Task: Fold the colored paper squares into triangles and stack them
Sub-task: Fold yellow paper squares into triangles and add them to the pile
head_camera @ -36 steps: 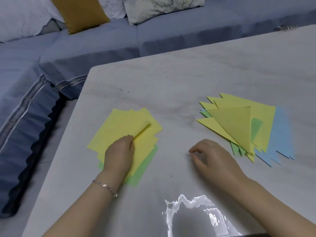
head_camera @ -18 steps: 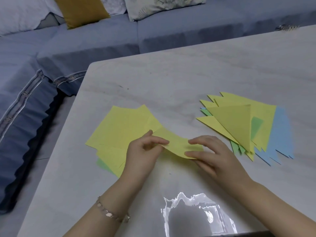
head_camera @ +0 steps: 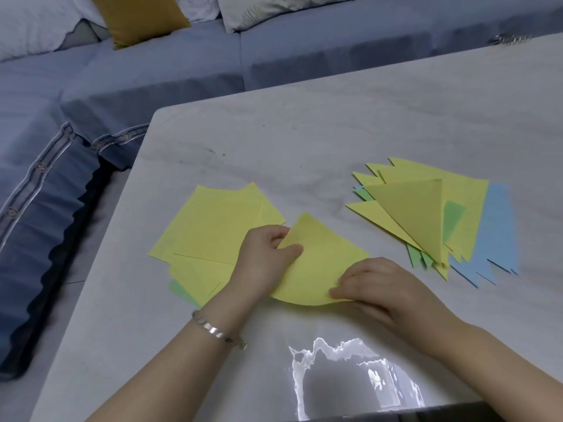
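A single yellow paper square (head_camera: 320, 263) lies bowed on the table in front of me, its near edge curving upward. My left hand (head_camera: 268, 257) pinches its left corner with thumb over the sheet. At the paper's near right edge my right hand (head_camera: 374, 287) pinches it with curled fingers. To the left lies the pile of unfolded squares (head_camera: 210, 233), yellow on top with a green one showing underneath. On the right sits the stack of folded triangles (head_camera: 426, 217), yellow over green and blue.
The grey marble table (head_camera: 304, 132) has its rounded corner at the upper left, with a drop to the floor beyond. A blue sofa (head_camera: 182, 71) with cushions runs behind. A bright reflection (head_camera: 344, 376) shines on the table's near edge.
My left hand lifted one yellow square off the pile and carried it rightward; my right hand came in and took its other side. The sheet now sits between both hands, bowed.
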The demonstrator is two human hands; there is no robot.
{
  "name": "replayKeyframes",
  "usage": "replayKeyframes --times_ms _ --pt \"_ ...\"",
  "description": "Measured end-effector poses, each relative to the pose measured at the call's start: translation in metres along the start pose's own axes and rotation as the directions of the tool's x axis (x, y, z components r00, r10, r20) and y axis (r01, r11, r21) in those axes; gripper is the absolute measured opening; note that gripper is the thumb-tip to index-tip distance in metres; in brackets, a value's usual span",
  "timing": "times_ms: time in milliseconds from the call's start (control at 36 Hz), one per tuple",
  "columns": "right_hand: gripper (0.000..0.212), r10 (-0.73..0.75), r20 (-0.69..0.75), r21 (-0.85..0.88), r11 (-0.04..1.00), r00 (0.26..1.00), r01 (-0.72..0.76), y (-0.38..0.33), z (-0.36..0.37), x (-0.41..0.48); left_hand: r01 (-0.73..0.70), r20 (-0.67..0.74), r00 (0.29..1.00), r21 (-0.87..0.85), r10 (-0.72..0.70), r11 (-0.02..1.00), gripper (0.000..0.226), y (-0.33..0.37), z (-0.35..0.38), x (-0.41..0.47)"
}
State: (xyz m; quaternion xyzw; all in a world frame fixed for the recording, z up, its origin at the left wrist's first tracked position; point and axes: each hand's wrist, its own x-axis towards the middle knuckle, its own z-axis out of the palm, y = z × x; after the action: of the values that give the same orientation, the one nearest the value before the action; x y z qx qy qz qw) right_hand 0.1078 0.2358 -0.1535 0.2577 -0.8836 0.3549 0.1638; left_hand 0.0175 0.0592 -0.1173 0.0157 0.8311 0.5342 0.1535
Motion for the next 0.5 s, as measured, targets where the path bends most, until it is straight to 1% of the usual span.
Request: replayKeyframes --times_ms 83,139,194,250,278,333,361,389,444,472,500 --pt "0.024 0.053 -0.024 0.093 0.994 0.998 -0.051 -0.001 -0.003 0.004 -0.137 0.064 0.989 0.106 0.131 0.985 0.022 -0.001 0.005 -0.004" --pt "0.024 0.155 -0.081 0.191 0.972 0.985 -0.138 -0.004 -0.005 0.008 -0.221 0.162 0.967 0.16 0.196 0.962 0.017 0.001 0.008 -0.011" --pt "0.022 0.278 -0.156 0.284 0.932 0.948 -0.226 -0.007 -0.005 0.011 -0.27 0.256 0.942 0.183 0.219 0.945 0.016 0.003 0.01 -0.018" --pt "0.013 0.415 -0.21 0.361 0.875 0.885 -0.324 -0.009 -0.005 0.015 -0.28 0.306 0.926 0.168 0.22 0.945 0.018 0.005 0.013 -0.024" --pt "0.009 0.487 -0.219 0.404 0.834 0.846 -0.376 -0.01 -0.004 0.017 -0.266 0.316 0.925 0.146 0.21 0.953 0.02 0.006 0.014 -0.027" --pt "0.02 0.602 -0.203 0.489 0.745 0.772 -0.453 -0.011 -0.004 0.018 -0.221 0.32 0.929 0.082 0.184 0.972 0.021 0.008 0.016 -0.032" --pt "0.025 0.635 -0.183 0.518 0.711 0.75 -0.475 -0.012 -0.005 0.019 -0.199 0.319 0.931 0.04 0.176 0.979 0.02 0.009 0.017 -0.034" --pt "0.025 0.653 -0.164 0.537 0.688 0.74 -0.488 -0.014 -0.006 0.019 -0.184 0.314 0.934 0.008 0.172 0.983 0.019 0.01 0.019 -0.037" --pt "0.024 0.679 -0.145 0.565 0.654 0.719 -0.504 -0.018 -0.008 0.022 -0.192 0.283 0.94 -0.018 0.189 0.981 0.029 0.01 0.021 -0.041" --pt "0.022 0.691 -0.148 0.576 0.642 0.707 -0.506 -0.019 -0.007 0.022 -0.202 0.262 0.944 -0.026 0.202 0.979 0.031 0.011 0.022 -0.043" --pt "0.021 0.702 -0.158 0.585 0.633 0.694 -0.507 -0.021 -0.007 0.023 -0.205 0.23 0.95 -0.042 0.209 0.978 0.024 0.011 0.023 -0.045"
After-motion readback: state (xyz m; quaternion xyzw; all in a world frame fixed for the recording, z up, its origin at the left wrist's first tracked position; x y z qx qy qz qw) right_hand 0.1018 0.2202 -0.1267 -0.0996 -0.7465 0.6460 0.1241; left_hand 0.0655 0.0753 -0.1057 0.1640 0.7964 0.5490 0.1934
